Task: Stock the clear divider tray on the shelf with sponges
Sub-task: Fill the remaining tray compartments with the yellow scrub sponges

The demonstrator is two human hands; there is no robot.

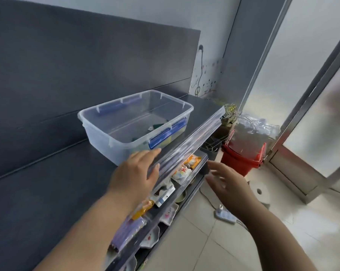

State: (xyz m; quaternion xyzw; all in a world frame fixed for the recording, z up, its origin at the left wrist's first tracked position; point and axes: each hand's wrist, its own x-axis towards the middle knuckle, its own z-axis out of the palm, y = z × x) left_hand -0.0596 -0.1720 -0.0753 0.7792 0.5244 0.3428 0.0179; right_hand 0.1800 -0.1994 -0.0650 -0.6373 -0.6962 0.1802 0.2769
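The clear tray (100, 139) is sitting on the top shelf (48, 173), close to its front edge and towards its right end, with its blue latches hanging open and no lid on it. A few sponges (157, 126), green and yellow, are lying in the tray's near right corner, partly hidden behind a latch. The rest of the tray floor is showing bare, and no dividers can be made out.

The left hand (138, 171) is resting flat on the shelf's front edge, fingers straight and close together, tips just beside the tray's near wall and thumb lying along the edge strip. The right hand (226, 180) is hanging in the air off the front edge, blurred, with fingers spread and nothing in it.

Stocking looks barely begun. Most of the tray is waiting to be filled, and neither hand is carrying a sponge. No loose sponges are showing outside the tray, only packets (192, 161) on the shelf below.
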